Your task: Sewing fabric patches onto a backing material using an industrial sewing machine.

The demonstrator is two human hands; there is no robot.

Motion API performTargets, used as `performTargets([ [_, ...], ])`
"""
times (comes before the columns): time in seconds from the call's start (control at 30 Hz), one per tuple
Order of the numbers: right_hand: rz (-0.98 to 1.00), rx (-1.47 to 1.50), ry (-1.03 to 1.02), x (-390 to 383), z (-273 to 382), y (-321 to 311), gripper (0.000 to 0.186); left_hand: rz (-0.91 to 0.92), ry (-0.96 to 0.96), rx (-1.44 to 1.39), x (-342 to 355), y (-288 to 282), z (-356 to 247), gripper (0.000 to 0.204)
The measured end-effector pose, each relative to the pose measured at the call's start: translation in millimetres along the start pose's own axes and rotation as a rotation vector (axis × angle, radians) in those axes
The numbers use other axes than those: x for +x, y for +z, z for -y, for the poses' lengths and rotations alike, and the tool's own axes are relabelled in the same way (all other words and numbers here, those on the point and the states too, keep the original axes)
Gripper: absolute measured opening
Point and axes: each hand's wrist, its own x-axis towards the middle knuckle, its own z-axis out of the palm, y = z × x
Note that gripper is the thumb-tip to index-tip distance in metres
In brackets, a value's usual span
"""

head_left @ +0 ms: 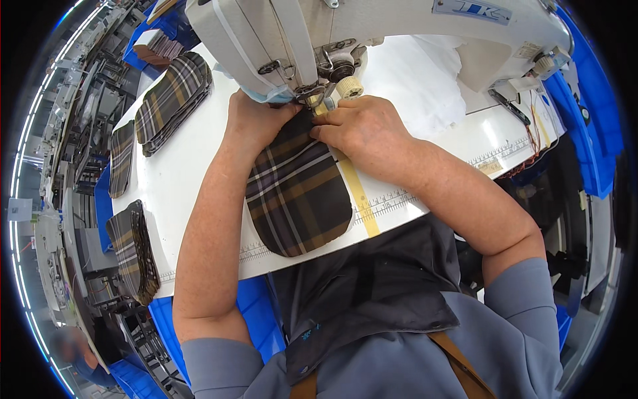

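Sewing machine [399, 18]: one plaid panel [300, 193] partly beneath, apparently unfinished, right hand [367, 133] pinching its edge, left hand [256, 123] opposite, grip unclear; plaid stacks [174, 96] left of machine, completion indeterminable.

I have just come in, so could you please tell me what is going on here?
At a sewing machine, someone's left hand and right hand are on a plaid fabric piece, its far end at the machine's head. Its rounded near end lies on the white table. Similar plaid stacks lie at the left.
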Motion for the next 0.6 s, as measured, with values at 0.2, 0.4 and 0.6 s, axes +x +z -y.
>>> performTargets([
  [0.2, -0.002, -0.01, 0.007, 2, 3, 1, 0.012, 0.017, 0.028, 0.016, 4, 0, 4, 0.042],
  [0.4, 0.004, -0.01, 0.002, 1, 8, 1, 0.013, -0.074, -0.02, 0.145, -24, -9, -8, 0.03],
  [0.6, -0.021, 0.056, 0.026, -10, 7, -2, 0.016, 0.173, 0.347, -0.137, -119, -22, -48, 0.044],
])
